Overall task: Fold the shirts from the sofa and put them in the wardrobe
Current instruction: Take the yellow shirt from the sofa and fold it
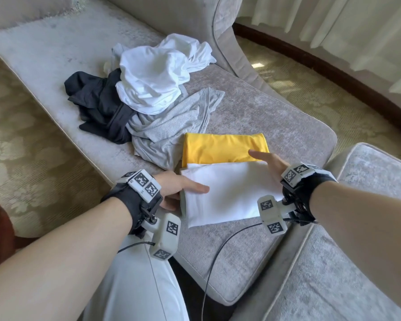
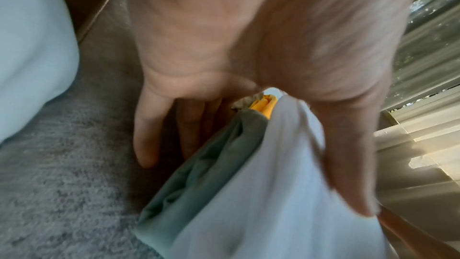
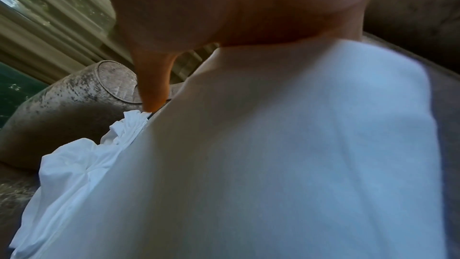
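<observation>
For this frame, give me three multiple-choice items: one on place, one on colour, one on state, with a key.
1. Where does the folded white shirt lie?
A. On the carpet
B. On the sofa, partly over the yellow shirt
C. On the person's lap

2. What colour is the garment at the left of the unfolded pile?
A. Black
B. Red
C. Green

3. How does the left hand meet the white shirt?
A. It hovers well clear of it
B. It is a fist resting on the sofa
C. Thumb on top, fingers under its left edge

Key: 1 B, the head view shows its far edge covering the yellow shirt's near edge on the sofa. 2 A, the black shirt lies left of the white and grey ones. 3 C, the left wrist view shows the thumb over the cloth and the fingers beneath.
</observation>
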`<state>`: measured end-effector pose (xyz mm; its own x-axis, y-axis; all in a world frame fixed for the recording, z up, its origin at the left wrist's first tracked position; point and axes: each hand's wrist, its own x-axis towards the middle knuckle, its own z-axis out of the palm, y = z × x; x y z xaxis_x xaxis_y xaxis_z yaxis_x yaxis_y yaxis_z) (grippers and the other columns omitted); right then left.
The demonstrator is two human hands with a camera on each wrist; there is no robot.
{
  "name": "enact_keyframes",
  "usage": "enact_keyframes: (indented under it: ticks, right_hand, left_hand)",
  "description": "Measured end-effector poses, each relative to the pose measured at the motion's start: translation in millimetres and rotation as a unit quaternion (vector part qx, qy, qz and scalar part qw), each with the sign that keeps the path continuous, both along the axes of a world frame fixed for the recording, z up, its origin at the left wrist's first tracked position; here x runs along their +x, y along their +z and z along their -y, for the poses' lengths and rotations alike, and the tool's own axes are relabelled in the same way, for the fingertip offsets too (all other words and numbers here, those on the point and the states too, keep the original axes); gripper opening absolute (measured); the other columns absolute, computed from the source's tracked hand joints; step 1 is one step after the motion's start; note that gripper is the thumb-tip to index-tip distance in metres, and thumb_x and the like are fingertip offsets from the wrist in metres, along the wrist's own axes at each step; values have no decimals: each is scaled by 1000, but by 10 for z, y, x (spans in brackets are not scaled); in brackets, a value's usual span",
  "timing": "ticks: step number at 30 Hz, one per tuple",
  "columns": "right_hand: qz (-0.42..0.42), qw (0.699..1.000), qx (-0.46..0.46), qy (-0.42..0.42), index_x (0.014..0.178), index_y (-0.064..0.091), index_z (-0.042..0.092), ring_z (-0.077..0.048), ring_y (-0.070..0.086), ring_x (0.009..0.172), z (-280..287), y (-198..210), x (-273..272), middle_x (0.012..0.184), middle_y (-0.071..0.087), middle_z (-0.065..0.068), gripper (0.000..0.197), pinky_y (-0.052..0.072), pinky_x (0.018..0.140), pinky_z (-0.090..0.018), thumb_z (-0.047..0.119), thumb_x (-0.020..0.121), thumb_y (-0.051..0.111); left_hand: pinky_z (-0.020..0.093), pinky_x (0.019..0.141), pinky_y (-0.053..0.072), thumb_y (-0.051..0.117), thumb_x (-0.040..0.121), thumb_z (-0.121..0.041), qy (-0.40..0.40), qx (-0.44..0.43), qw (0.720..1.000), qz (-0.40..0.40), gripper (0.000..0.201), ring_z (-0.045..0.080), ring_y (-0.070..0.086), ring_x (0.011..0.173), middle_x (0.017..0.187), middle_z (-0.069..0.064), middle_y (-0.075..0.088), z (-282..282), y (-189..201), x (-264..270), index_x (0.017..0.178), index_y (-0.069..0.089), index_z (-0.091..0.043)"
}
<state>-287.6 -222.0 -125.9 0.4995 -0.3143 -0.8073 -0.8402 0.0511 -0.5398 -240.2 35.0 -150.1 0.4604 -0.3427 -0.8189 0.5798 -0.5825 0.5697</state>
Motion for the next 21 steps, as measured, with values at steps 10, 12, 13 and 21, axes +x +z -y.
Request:
enact_keyframes:
  ticks: [10,12,13,21]
  right_hand:
    - [-5,964,-256,-76,150,23,9,-46,31,135,-523,-77,-353,125,50,-32,84,40,96,-58,61,89,47]
    - [-128,981,-140,-43,147,31,11,-45,48,123,-459,95,-415,110,59,-30,125,49,88,-53,86,53,64]
    - [-153,978,-139,-12,139,41,9,-39,59,109,-407,169,-392,107,62,-25,116,50,89,-48,81,53,70]
    - [-127,945,-285,101,146,34,8,-38,48,125,-358,165,-325,137,49,-19,106,40,90,-45,73,69,67]
  left_hand:
    - [37,95,51,80,38,-76,29,112,979,171,118,25,62,111,127,4,64,6,-233,12,132,53,-10]
    - [34,89,52,79,61,-66,32,119,976,180,98,27,63,107,123,9,64,4,-205,3,134,51,-6]
    - [34,86,54,78,64,-64,33,120,976,181,94,27,64,104,119,11,65,5,-195,-7,132,52,-4]
    - [40,85,58,79,34,-73,27,78,979,186,108,24,69,96,112,5,69,-33,-271,-46,122,56,-14]
